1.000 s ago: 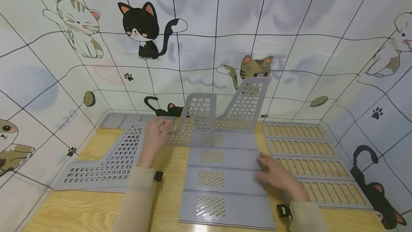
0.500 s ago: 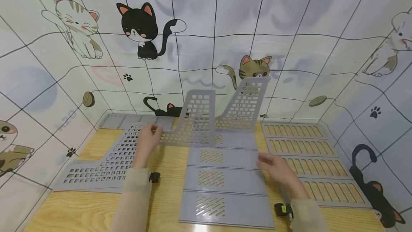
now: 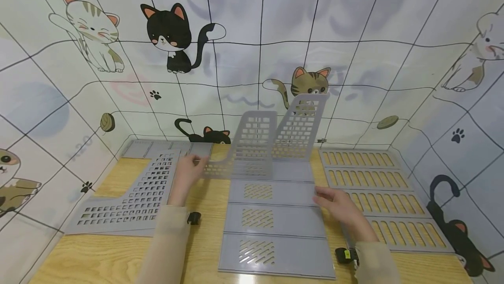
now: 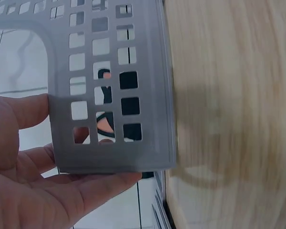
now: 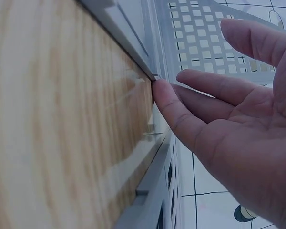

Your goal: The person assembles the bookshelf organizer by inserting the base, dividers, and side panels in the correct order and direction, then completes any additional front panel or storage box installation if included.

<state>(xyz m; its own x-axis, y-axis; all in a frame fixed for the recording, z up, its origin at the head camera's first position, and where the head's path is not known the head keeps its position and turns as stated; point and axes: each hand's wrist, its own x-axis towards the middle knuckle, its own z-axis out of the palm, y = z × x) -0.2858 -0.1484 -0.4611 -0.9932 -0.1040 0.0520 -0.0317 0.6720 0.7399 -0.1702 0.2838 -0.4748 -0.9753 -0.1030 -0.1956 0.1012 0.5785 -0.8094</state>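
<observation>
Gray, the perforated panel stands upright across the left edge of the base sheet, its low end pinched between thumb and fingers of the left hand. The right hand has fingers extended, thumb apart, 1 fingertip at the sheet's right edge.

Head view forward, down; wrist views close; all share table.
</observation>
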